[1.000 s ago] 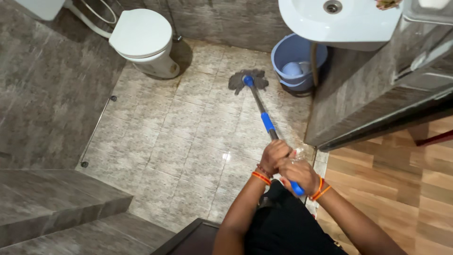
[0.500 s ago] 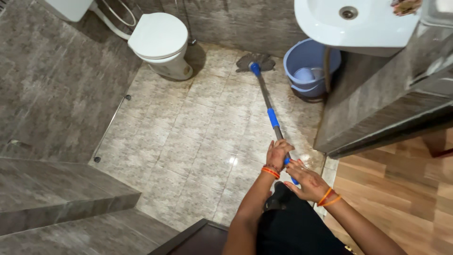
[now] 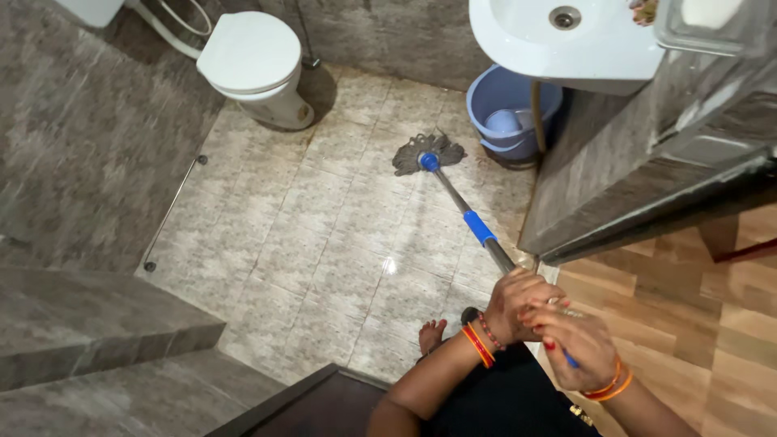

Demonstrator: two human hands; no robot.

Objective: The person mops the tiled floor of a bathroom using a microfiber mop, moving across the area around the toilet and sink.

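Both hands grip the mop handle (image 3: pixel 461 212) near its top end. Left hand (image 3: pixel 518 303) is wrapped tight around the metal shaft, just below the blue sleeve; right hand (image 3: pixel 576 340) is closed over the blue end grip, touching the left hand. Orange bangles on both wrists.

Mop head (image 3: pixel 427 152) lies flat on the beige tiled floor (image 3: pixel 324 243), near the blue bucket (image 3: pixel 511 113) but apart from it, under the front of the white sink (image 3: pixel 566 40).

Change from half a second ago: mop head was up against the back wall between toilet (image 3: pixel 255 65) and bucket; now it is pulled back toward the person, roughly mid-floor. Hands sit lower and further right in view, closer to the body. Right hand was loose with fingers spread off the grip; now it is clamped on it. A bare foot (image 3: pixel 431 333) shows on the tiles beside the left forearm; it was not seen earlier. Wood floor (image 3: pixel 696 324) at right, grey step (image 3: pixel 97 332) at left.
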